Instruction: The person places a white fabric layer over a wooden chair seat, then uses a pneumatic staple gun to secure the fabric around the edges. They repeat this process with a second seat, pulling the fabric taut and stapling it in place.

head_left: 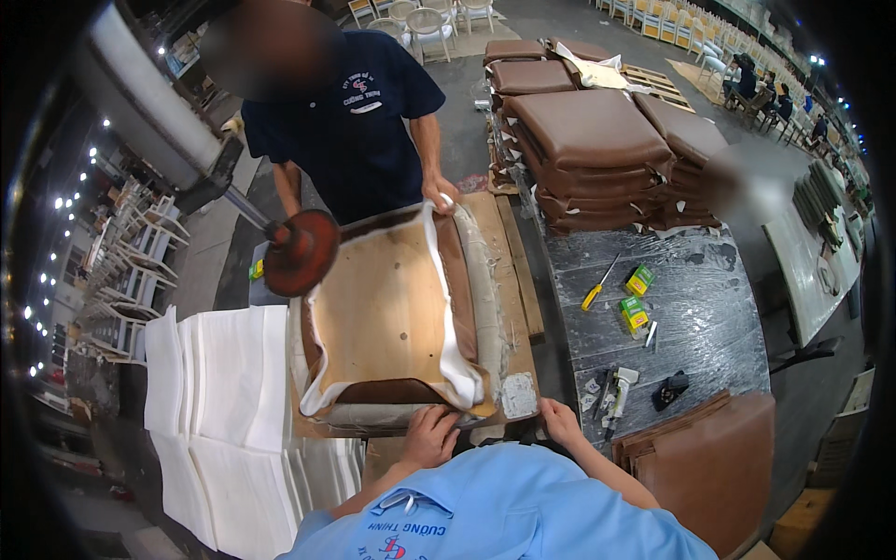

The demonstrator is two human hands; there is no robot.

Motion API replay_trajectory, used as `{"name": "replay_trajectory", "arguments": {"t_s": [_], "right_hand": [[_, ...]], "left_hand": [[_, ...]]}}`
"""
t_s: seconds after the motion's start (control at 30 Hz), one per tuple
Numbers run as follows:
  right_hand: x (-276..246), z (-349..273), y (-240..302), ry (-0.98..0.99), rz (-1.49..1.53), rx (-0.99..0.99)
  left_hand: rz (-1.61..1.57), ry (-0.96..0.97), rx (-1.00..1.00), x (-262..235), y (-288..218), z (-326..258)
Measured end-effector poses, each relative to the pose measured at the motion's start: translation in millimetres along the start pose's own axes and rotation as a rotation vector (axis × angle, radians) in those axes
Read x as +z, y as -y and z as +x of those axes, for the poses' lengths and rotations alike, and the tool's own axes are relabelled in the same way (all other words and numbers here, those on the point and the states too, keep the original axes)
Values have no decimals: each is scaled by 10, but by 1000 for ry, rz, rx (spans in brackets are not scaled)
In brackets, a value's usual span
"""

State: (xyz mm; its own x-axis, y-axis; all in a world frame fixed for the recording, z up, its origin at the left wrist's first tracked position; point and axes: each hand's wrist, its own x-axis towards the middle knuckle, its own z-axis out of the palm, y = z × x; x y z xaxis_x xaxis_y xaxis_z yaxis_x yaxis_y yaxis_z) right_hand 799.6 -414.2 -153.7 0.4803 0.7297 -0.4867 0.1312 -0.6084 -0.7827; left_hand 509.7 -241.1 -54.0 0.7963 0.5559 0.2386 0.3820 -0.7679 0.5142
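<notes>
- the seat [383,299] is lying on the pad [487,289], ahead of the hands, running lengthwise away
- the left hand [430,436] is resting nearer, loosely curled, any hold unclear
- the right hand [560,422] is resting farther right; i'm not seeing its opening or grip

From afar I see a light blue shirt [485,490], red-and-blue emblem [392,549] beside dark blue lettering [416,528], bare hands [431,436].

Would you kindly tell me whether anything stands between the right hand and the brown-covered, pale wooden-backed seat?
Yes: a whitish, speckled, roughly square piece lies between the right hand and the near right corner of the seat. It looks low, so it probably hinders little.
</notes>
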Motion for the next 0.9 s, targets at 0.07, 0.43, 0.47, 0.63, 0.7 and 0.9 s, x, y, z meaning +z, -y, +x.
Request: {"name": "replay_trajectory", "arguments": {"t_s": [0.07,0.43,0.47,0.63,0.7,0.9], "right_hand": [[-163,-83,-214,35,31,91],[-1132,-436,-936,-218,24,140],[-1264,-514,-884,-230,113,170],[-2261,-1115,-1235,-691,79,75],[-2639,-1326,-1345,-942,-58,141],[-2756,-1526,-1707,-827,-695,389]], "left_hand": [[-3,-16,-71,74,-124,2],[81,112,-257,263,-422,598],[104,92,-230,349,-425,659],[100,158,-225,479,-388,646],[72,163,-229,502,-383,626],[62,146,-243,446,-362,678]]}}
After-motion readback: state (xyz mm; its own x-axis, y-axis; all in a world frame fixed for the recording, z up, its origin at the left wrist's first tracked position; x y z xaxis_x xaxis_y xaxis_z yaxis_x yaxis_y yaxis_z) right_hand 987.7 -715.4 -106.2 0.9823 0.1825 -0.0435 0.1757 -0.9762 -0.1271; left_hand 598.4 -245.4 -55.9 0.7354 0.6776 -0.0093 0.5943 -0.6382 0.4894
